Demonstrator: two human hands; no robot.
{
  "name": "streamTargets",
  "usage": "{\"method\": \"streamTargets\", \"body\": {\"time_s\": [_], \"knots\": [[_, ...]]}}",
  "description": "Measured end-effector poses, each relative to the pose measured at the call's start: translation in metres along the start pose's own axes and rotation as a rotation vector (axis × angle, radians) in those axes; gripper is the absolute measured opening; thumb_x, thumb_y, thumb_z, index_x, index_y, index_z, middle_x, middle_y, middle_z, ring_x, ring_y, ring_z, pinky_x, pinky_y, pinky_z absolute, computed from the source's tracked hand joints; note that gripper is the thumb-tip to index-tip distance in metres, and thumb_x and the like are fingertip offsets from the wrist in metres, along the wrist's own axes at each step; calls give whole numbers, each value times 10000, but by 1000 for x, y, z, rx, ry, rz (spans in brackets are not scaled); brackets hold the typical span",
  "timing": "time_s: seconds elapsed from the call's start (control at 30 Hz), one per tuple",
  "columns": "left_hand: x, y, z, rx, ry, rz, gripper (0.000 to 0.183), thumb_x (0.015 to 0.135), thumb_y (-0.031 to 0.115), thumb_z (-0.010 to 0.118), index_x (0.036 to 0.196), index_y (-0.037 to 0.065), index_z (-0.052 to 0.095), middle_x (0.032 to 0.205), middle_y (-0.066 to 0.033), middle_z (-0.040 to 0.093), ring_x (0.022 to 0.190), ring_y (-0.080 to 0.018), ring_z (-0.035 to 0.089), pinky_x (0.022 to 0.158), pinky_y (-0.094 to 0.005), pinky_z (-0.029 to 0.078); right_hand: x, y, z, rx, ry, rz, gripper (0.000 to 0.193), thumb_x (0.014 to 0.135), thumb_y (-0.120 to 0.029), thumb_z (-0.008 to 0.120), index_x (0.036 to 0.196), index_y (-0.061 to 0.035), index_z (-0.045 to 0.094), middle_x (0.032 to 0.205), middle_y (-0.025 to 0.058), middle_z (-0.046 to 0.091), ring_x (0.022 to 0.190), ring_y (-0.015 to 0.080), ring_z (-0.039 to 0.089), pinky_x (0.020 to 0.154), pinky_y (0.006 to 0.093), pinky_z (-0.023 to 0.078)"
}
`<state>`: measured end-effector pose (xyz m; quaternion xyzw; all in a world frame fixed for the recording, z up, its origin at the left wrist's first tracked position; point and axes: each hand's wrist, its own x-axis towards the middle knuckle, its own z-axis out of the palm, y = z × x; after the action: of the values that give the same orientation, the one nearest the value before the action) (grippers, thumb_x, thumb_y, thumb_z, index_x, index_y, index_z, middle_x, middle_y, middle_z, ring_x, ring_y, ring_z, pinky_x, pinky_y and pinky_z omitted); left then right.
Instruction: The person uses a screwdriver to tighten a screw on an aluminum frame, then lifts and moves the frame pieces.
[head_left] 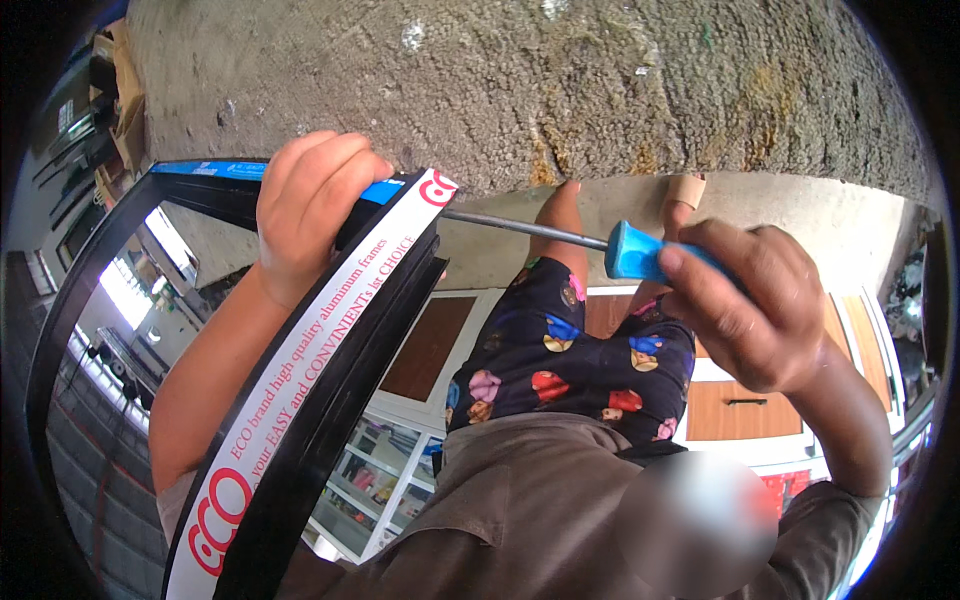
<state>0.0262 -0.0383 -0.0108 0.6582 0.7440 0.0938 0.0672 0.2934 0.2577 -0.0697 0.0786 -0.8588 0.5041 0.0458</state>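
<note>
I see my left hand curled tight over the top corner of a black metal frame, which carries a white strip with red lettering and runs down to the lower left. My right hand is closed in a fist around the blue handle of a screwdriver; its steel shaft points left, the tip meeting the frame's corner just beside my left fingers. Rough concrete fills the top of the view.
</note>
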Motion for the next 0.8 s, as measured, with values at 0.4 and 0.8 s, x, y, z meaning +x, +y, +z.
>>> {"method": "streamTargets", "body": {"time_s": [0.4, 0.8], "knots": [[-16, -24, 4, 13, -74, 41, 478, 784, 360, 878, 1106, 39, 729, 1123, -131, 723, 1046, -359, 708, 927, -452, 559, 31, 0, -12, 1349, -478, 1209, 418, 999, -331, 755, 1215, 22, 702, 857, 70, 660, 680, 138, 606, 572, 257, 463], [-2, -13, -10, -62, -56, -56, 442, 792, 382, 827, 1060, 41, 741, 1099, -125, 719, 1005, -352, 699, 876, -447, 550, 20, 0, 12, 146, -161, 152, 509, 908, -131, 802, 1370, 47, 683, 1003, 207, 743, 716, 262, 702, 616, 365, 549]]}}
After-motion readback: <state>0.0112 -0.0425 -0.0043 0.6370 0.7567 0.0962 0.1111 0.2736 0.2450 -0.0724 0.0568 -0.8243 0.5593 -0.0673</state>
